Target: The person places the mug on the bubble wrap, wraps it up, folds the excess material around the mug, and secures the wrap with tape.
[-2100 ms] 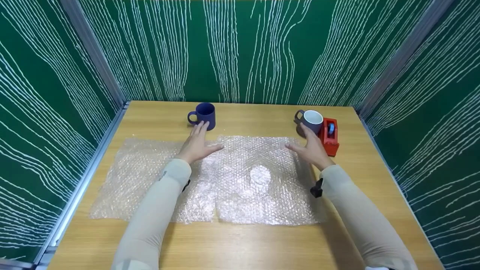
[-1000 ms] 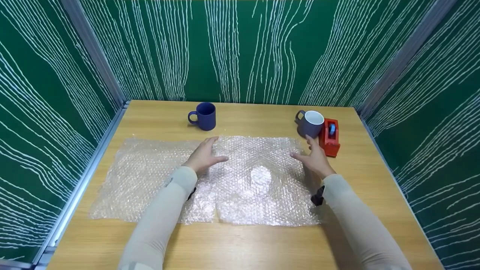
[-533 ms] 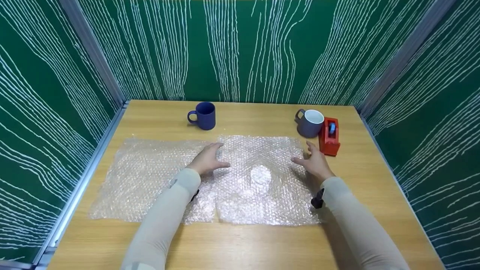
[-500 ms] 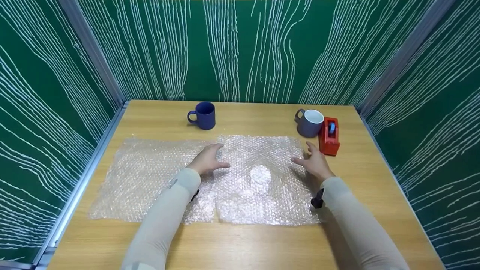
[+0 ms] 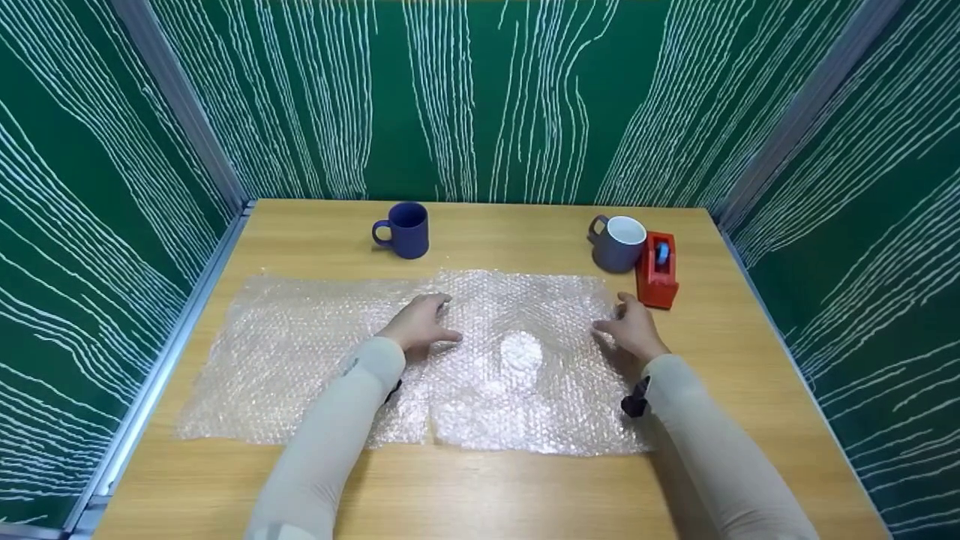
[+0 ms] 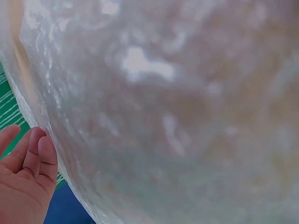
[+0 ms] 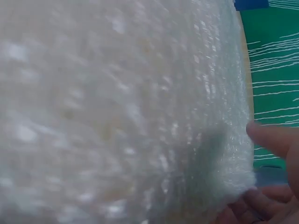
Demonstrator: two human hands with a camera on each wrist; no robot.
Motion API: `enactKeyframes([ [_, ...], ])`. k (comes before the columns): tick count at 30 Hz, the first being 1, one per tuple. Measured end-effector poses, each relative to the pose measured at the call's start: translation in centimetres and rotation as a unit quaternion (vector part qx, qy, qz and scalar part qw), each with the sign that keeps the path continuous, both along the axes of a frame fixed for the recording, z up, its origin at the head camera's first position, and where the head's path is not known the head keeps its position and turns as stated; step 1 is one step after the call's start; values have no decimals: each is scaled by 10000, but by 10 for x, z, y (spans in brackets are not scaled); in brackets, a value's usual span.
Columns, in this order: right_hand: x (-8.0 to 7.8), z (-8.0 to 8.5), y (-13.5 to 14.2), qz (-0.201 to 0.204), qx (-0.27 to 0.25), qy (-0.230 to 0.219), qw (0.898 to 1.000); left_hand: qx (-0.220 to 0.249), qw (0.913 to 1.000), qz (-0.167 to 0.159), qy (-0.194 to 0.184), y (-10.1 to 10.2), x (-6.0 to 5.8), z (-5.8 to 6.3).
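Left grip: left hand (image 5: pixel 417 322), thumb and fingers apart, where the left bubble-wrap sheet (image 5: pixel 277 352) and right bubble-wrap sheet (image 5: pixel 544 416) meet.
Right grip: right hand (image 5: pixel 634 328), thumb and fingers apart, by the right sheet's outer edge.
Sheets: on the table (image 5: pixel 487 495), nearer the person than the blue mug (image 5: pixel 409 232) and grey mug (image 5: pixel 616 253).
Change: both hands have drawn back from the mugs.

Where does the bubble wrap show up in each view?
Head: bubble wrap lies across the middle of the picture, on the table.
Left wrist: bubble wrap fills most of it.
Right wrist: bubble wrap fills the left and centre.
Shared landmark: green wall.
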State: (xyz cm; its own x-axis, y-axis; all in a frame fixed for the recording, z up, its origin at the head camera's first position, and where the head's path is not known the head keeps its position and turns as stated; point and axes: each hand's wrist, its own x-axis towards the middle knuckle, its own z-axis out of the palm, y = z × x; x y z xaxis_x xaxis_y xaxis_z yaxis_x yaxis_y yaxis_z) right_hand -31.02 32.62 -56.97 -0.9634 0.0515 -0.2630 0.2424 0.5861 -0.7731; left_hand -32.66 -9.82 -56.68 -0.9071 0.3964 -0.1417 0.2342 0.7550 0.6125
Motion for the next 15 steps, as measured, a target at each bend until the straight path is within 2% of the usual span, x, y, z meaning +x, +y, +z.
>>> enactKeyframes([
  [3,0,0,3,-150,35,210,9997,28,10000,-40,31,2,0,-1],
  [7,2,-4,8,-296,262,791,9961,148,9999,10,-24,4,-1,-3],
  [15,5,-5,15,-665,-225,897,9935,464,9984,326,52,8,-7,-4],
])
